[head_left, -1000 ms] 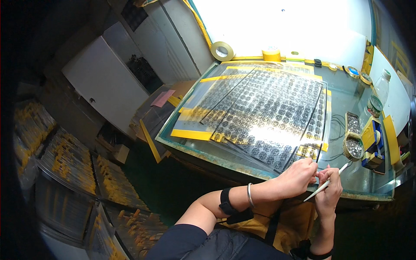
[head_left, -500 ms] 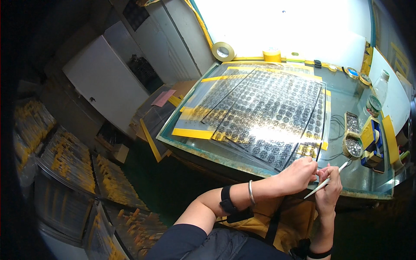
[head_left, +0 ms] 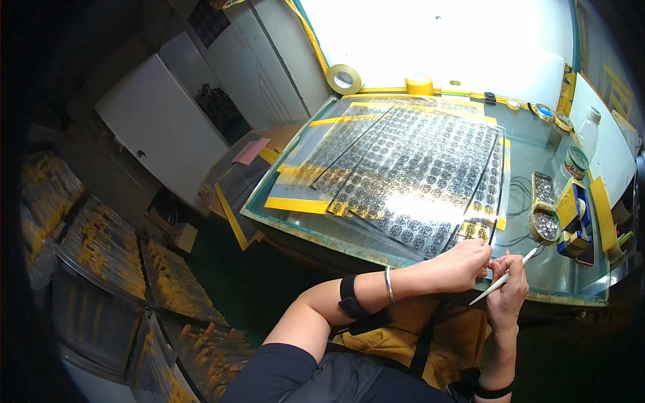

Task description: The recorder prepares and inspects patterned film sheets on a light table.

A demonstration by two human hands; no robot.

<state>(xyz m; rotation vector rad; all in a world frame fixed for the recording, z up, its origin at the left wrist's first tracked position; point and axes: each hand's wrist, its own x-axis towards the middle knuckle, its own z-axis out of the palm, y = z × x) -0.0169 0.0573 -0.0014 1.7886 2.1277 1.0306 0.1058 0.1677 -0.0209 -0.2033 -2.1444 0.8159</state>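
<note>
My right hand [head_left: 508, 290], at the near right corner of the glass table, is closed around a slim white pen-like tool [head_left: 496, 287]. It slants across the fingers, one tapered end low on the left, the other up on the right. Against these fingers my left hand [head_left: 463, 264] is closed, its fingertips bunched; whatever they pinch is hidden. Just beyond both hands lies a transparent film sheet [head_left: 410, 168] with rows of black round patterns, overlapping other sheets. Strips of yellow tape [head_left: 297, 205] run along the edges of the stack.
Two small trays of metal bits [head_left: 544, 224], a yellow-and-blue box [head_left: 571, 201] and a clear bottle [head_left: 586, 138] stand on the right. At the back are a tape roll [head_left: 344, 79] and a yellow tub [head_left: 419, 85]. Racks of yellow-edged sheets [head_left: 101, 248] fill the lower left.
Both hands stay together at the table's corner, with the white tool still in my right hand. The whole view has shifted very slightly.
</note>
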